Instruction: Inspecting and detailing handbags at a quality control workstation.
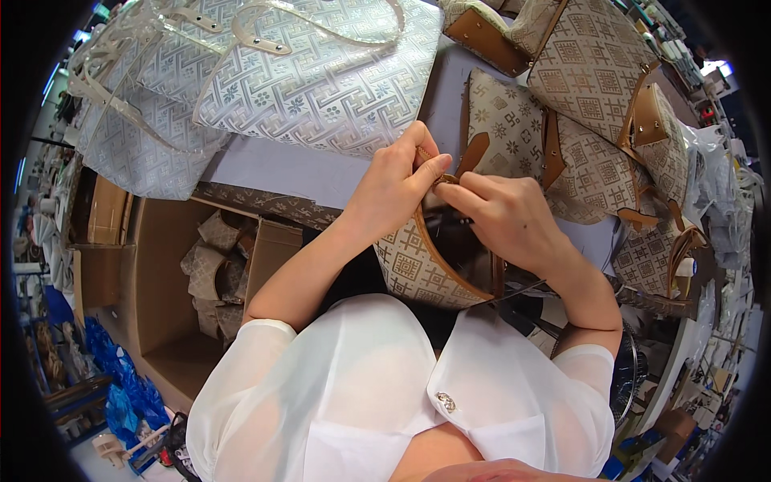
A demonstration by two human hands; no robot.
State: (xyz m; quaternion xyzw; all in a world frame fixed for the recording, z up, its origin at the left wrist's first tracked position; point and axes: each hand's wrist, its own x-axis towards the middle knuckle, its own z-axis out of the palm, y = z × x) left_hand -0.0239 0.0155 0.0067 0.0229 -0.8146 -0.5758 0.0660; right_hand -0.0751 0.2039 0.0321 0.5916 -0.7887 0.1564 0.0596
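A beige patterned handbag [407, 259] with brown edging rests against my lap, its dark opening facing up and to the right. My left hand [395, 178] is closed, thumb and forefinger pinching the top of the brown rim. Right beside it my right hand [510, 217] is closed too, with its curled fingers at the same stretch of rim. A small brownish bit shows between the two sets of fingertips, too small to make out. Whether the right hand holds a tool is hidden by its fingers.
Silvery-white patterned bags [321, 76] with clear-wrapped handles lie at the table's back left. Several beige and brown bags [590, 76] are heaped at the right. A cardboard box [165, 321] with patterned pieces [210, 277] stands at my left, below the grey table [273, 169].
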